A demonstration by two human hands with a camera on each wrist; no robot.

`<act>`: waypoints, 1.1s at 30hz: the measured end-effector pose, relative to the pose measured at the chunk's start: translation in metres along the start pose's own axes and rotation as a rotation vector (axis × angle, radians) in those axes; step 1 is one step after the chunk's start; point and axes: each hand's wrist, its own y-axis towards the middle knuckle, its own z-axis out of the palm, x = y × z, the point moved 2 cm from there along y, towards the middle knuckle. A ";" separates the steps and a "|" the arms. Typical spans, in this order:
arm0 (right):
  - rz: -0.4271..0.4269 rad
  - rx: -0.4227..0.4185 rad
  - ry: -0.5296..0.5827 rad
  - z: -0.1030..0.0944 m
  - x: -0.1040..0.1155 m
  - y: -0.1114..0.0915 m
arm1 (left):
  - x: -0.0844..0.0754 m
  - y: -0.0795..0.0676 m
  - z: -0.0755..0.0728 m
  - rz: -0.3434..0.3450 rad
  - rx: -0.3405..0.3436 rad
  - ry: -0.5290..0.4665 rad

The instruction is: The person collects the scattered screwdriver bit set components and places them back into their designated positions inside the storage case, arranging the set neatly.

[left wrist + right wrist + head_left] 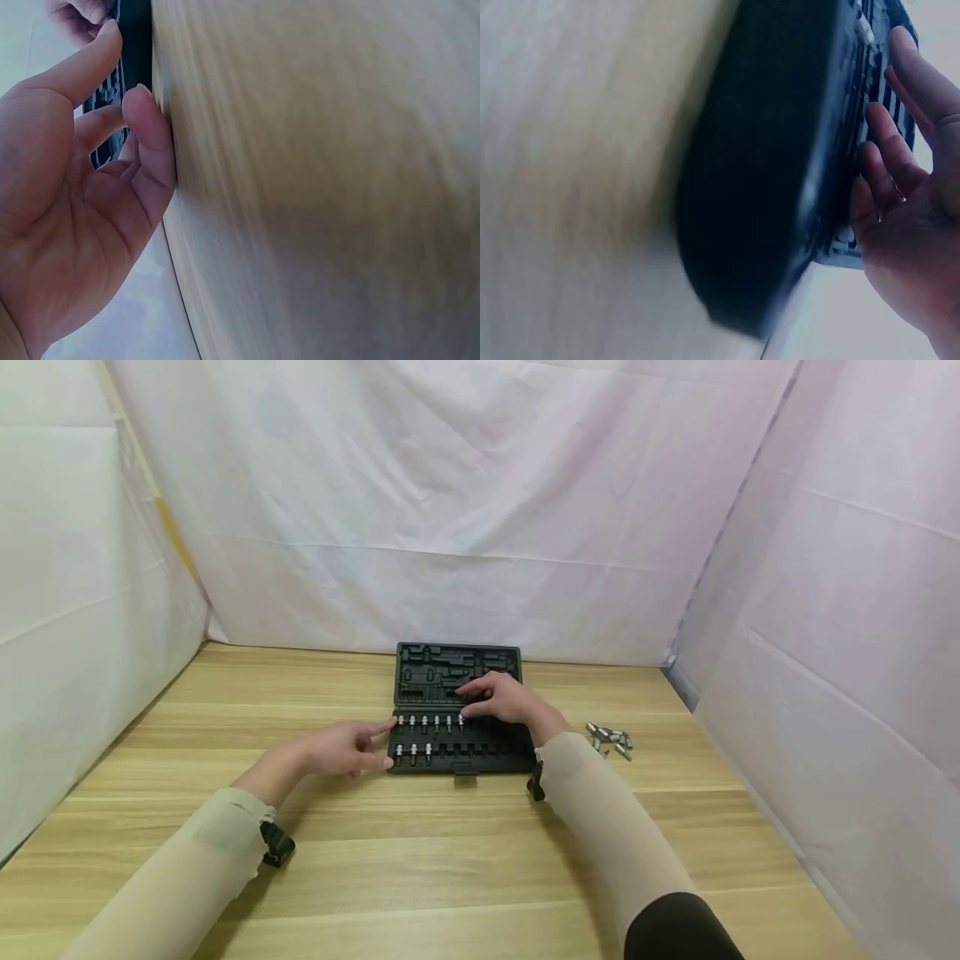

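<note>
An unfolded black tool case (510, 760) lies on the wooden table, its moulded lid half (420, 652) at the back. Silver sockets (424, 722) sit in its front half, several in the back row and three at the left of the front row. My left hand (337, 750) touches the case's left side, index finger and thumb spread along that edge. Over the case, my right hand (510, 697) has its thumb tip right at the rightmost socket (461, 720) of the back row. Its index finger is held apart from the thumb, above the lid half.
To the right of the case lies a loose pile of silver sockets (617, 738) on the table (450, 860). White sheeting (450, 510) hangs behind and on both sides. Each wrist carries a small black camera (277, 843).
</note>
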 end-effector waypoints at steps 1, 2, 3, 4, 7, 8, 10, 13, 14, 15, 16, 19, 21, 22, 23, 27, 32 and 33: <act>0.001 0.009 -0.014 0.001 0.000 0.001 | 0.000 0.000 0.000 0.001 0.001 0.000; 0.002 0.014 -0.033 0.003 0.000 0.002 | 0.000 0.000 0.000 0.003 0.002 0.002; 0.001 0.017 -0.049 0.004 0.000 0.003 | -0.001 0.000 0.001 0.004 0.003 0.003; 0.001 0.018 -0.063 0.005 0.000 0.003 | -0.001 0.000 0.001 0.004 0.003 0.005; 0.001 0.017 -0.097 0.009 0.001 0.004 | -0.001 0.000 0.001 0.004 0.005 0.006; 0.004 0.014 -0.105 0.009 0.001 0.004 | -0.002 0.000 0.001 0.002 0.006 0.004; 0.014 0.010 -0.120 0.010 0.000 0.005 | -0.002 0.000 0.002 0.002 0.007 0.004; 0.029 0.009 -0.138 0.011 0.001 0.007 | -0.003 0.000 0.001 -0.001 0.010 0.004; 0.035 0.009 -0.140 0.011 0.001 0.007 | -0.003 0.000 0.001 -0.001 0.011 0.005; 0.042 0.012 -0.135 0.011 0.002 0.008 | -0.003 -0.001 0.001 0.000 0.011 0.007; 0.051 0.015 -0.130 0.012 0.002 0.008 | -0.002 -0.001 0.000 0.000 0.011 0.008; 0.079 0.019 -0.120 0.013 0.006 0.010 | -0.002 -0.002 -0.001 0.001 0.012 0.011; 0.098 0.022 -0.126 0.013 0.008 0.011 | -0.002 -0.003 -0.002 -0.002 0.012 0.007; 0.105 0.025 -0.135 0.014 0.010 0.011 | -0.001 -0.004 -0.002 -0.004 0.011 0.002; 0.109 0.028 -0.145 0.014 0.012 0.012 | -0.001 -0.005 -0.003 -0.006 0.010 -0.002; 0.116 0.042 -0.160 0.015 0.017 0.015 | 0.001 -0.008 -0.003 -0.016 0.004 -0.010; 0.123 0.047 -0.160 0.017 0.022 0.018 | 0.003 -0.011 -0.004 -0.026 0.003 -0.011; 0.127 0.046 -0.164 0.018 0.022 0.019 | 0.003 -0.011 -0.004 -0.026 0.002 -0.011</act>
